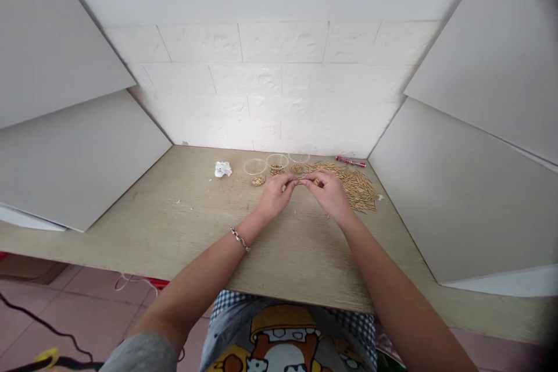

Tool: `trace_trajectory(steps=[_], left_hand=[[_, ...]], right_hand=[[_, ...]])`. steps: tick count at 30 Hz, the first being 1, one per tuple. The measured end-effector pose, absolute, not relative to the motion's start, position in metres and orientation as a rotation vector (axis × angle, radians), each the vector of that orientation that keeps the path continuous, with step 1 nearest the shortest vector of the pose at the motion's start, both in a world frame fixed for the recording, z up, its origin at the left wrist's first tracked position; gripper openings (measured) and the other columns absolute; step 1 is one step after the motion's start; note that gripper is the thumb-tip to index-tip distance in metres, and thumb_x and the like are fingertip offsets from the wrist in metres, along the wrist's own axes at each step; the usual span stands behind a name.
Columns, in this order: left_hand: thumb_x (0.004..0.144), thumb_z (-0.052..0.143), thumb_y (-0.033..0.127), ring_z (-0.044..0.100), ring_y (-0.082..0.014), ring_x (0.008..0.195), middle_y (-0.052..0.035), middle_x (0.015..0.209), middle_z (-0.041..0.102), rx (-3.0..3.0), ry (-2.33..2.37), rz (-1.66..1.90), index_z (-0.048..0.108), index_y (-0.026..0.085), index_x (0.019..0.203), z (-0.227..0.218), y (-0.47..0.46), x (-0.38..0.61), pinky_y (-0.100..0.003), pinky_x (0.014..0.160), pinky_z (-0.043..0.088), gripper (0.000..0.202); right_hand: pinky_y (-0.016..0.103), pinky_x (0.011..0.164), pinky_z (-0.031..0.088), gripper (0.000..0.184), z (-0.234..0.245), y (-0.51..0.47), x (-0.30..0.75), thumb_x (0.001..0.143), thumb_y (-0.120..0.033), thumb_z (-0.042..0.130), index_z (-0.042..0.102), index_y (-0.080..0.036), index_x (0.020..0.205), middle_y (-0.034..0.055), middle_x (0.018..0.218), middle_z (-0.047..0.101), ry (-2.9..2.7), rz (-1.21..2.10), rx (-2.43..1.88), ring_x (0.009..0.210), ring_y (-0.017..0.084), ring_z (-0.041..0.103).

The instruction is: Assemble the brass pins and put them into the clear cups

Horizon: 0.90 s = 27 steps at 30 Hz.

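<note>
My left hand (279, 193) and my right hand (326, 190) meet at the fingertips above the table, each closed in a pinch. Between them is a small gold-coloured metal pin (300, 181), mostly covered by the fingers. To the right, partly behind my right hand, spreads a pile of similar gold-coloured pins (360, 189). Beyond my left hand stand three clear round containers, with the left one (244, 170), the middle one (267, 163) and the right one (309, 158) side by side. Small gold-coloured parts (258, 181) show in them.
Crumpled white tissue (223, 169) lies left of the containers. A red tube-shaped item (350, 161) rests behind the pile. The wooden table (174, 232) ends at a white brick-patterned wall (279, 81). Grey panels stand at the left (82, 157) and right (471, 186).
</note>
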State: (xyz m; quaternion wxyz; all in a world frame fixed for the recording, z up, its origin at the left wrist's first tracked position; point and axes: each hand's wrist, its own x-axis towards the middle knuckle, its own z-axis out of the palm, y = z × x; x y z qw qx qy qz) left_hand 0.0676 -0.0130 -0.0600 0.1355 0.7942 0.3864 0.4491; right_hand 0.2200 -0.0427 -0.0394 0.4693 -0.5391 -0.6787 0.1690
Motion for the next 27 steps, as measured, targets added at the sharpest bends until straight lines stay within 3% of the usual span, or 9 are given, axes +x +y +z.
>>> trace_trajectory(steps=[27], left_hand=[[0.082,0.048,0.019,0.058,-0.0125,0.073,-0.0023,0.076,0.066,2.316,1.133,1.152,0.064,0.016,0.081,-0.0568,-0.0136,0.0672,-0.025,0.072,0.044,0.016]], right_hand=[[0.025,0.058,0.037,0.014,-0.0427,-0.0408,0.2197,0.074,-0.026,0.055,0.065,-0.017,0.075,0.0016,0.071,0.059,-1.696,0.450,-1.342,0.063,0.012,0.050]])
